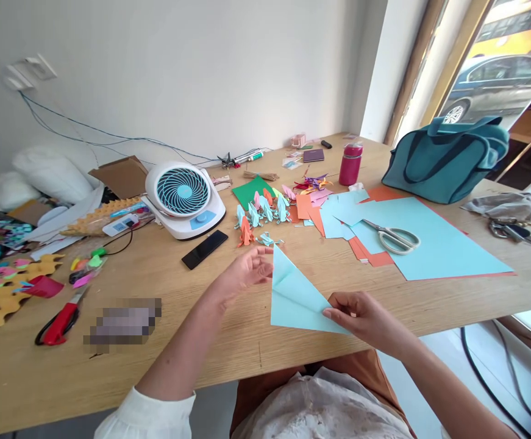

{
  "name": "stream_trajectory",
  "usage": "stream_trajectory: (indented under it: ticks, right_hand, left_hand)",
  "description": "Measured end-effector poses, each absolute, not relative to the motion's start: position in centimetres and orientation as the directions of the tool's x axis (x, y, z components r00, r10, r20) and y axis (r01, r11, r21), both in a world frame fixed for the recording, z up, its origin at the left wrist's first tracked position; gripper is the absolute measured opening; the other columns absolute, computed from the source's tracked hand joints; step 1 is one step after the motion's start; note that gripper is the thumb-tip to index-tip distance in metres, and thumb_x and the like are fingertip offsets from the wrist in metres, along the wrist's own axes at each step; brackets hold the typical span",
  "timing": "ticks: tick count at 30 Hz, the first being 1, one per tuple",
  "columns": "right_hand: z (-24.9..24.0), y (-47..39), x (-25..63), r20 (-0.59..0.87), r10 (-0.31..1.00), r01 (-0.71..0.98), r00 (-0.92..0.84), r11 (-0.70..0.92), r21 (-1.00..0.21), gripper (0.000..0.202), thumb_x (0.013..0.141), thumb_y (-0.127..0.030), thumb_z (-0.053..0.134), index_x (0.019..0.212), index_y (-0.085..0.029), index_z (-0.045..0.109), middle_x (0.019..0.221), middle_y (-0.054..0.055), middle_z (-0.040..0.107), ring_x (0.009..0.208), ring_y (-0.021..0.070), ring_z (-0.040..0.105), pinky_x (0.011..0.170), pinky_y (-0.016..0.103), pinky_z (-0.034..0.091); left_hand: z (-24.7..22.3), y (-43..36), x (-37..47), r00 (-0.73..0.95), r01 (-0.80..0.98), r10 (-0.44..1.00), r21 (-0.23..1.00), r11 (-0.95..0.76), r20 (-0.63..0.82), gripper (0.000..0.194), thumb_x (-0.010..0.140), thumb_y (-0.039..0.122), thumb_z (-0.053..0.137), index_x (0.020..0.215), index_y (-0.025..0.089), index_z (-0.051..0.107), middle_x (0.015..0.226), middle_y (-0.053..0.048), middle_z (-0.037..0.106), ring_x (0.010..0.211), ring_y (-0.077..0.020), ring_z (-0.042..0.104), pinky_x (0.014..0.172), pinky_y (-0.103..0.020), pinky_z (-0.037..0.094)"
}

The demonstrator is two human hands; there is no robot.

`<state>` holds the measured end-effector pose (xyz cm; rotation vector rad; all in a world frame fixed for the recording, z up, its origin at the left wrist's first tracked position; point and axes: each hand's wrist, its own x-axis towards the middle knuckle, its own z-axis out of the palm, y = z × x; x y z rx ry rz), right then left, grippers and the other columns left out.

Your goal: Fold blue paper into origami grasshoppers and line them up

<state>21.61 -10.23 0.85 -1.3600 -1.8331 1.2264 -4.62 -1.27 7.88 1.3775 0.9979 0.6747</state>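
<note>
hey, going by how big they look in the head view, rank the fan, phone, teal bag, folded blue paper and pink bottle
1. Teal bag
2. Fan
3. Folded blue paper
4. Pink bottle and phone: too close to rank

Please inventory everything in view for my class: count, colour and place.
Folded sheet: one, light blue, front centre
Large sheet: one, light blue, right
Cut paper: several, blue and orange, beside it
Farther scissors: one pair, white handles, on paper
Nearer scissors: one pair, red, left
Paper figures: several, mostly blue, centre
Fan: one, white and blue, back left
Phone: one, black, before fan
Bottle: one, dark pink, back
Bag: one, teal, back right
Keys: bunch, silver, far right
Clutter: plenty, mixed, left and back
Table: one, brown, beneath
Left hand: one, bare, folded sheet's top corner
Right hand: one, bare, folded sheet's right side
</note>
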Motion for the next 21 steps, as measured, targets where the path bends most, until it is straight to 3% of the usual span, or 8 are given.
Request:
stream_trajectory:
  ticks: [2, 4, 7, 12, 21]
  right_hand:
    - [0.9, -10.2, 21.1, -0.045, 0.954, 0.421, -0.297, 0.088, -0.903, 0.047, 0.094, -0.055, 0.048, 0.065, -0.021, 0.036, 0.065, -0.005, 0.028, 0.061, 0.0108, 0.026, 0.054, 0.028, 0.022]
    - [1.0, -10.3, 20.6, -0.018, 0.962, 0.404, -0.274, 0.098, -0.910, 0.047, 0.094, -0.056, 0.049, 0.065, -0.020, 0.037, 0.064, -0.005, 0.029, 0.061, 0.0107, 0.027, 0.055, 0.028, 0.022]
    - [1.0, -10.4, 20.4, -0.009, 0.962, 0.377, -0.275, 0.099, -0.921, 0.047, 0.093, -0.058, 0.049, 0.065, -0.020, 0.041, 0.063, -0.005, 0.034, 0.060, 0.0108, 0.030, 0.055, 0.028, 0.023]
    - [0.3, -10.7, 21.0, -0.060, 0.944, 0.361, -0.323, 0.064, -0.930, 0.043, 0.094, -0.055, 0.050, 0.072, -0.019, 0.055, 0.066, -0.003, 0.049, 0.063, 0.0120, 0.039, 0.058, 0.027, 0.030]
    - [0.0, -11.1, 22.2, -0.030, 0.960, 0.405, -0.277, 0.088, -0.910, 0.030, 0.095, -0.044, 0.052, 0.078, -0.020, 0.058, 0.070, -0.003, 0.053, 0.068, 0.0126, 0.044, 0.061, 0.027, 0.032]
  left_hand:
    - [6.7, -2.5, -3.9, 0.478, 0.082, 0.851, 0.976, 0.202, -0.216, 0.066, 0.062, 0.058, 0.084, 0.111, 0.018, 0.066, 0.101, -0.009, 0.072, 0.089, -0.0198, 0.067, 0.078, -0.029, 0.050]
    - [5.8, -3.5, -3.1, 0.444, 0.023, 0.865, 0.969, 0.248, -0.232, 0.054, 0.059, 0.053, 0.088, 0.093, 0.013, 0.071, 0.088, -0.008, 0.074, 0.076, -0.0174, 0.066, 0.071, -0.027, 0.050]
    - [5.3, -4.1, -2.3, 0.349, -0.034, 0.906, 0.962, 0.269, -0.241, 0.046, 0.055, 0.044, 0.092, 0.082, 0.013, 0.072, 0.077, -0.004, 0.073, 0.065, -0.0145, 0.063, 0.065, -0.026, 0.050]
    - [5.7, -3.7, -2.7, 0.311, -0.077, 0.920, 0.959, 0.273, -0.237, 0.045, 0.055, 0.042, 0.092, 0.085, 0.014, 0.074, 0.077, -0.003, 0.074, 0.066, -0.0145, 0.065, 0.067, -0.026, 0.050]
    - [5.7, -3.1, -3.0, 0.313, -0.105, 0.932, 0.968, 0.228, -0.185, 0.043, 0.057, 0.042, 0.092, 0.086, 0.015, 0.074, 0.079, -0.001, 0.074, 0.069, -0.0129, 0.064, 0.070, -0.024, 0.051]
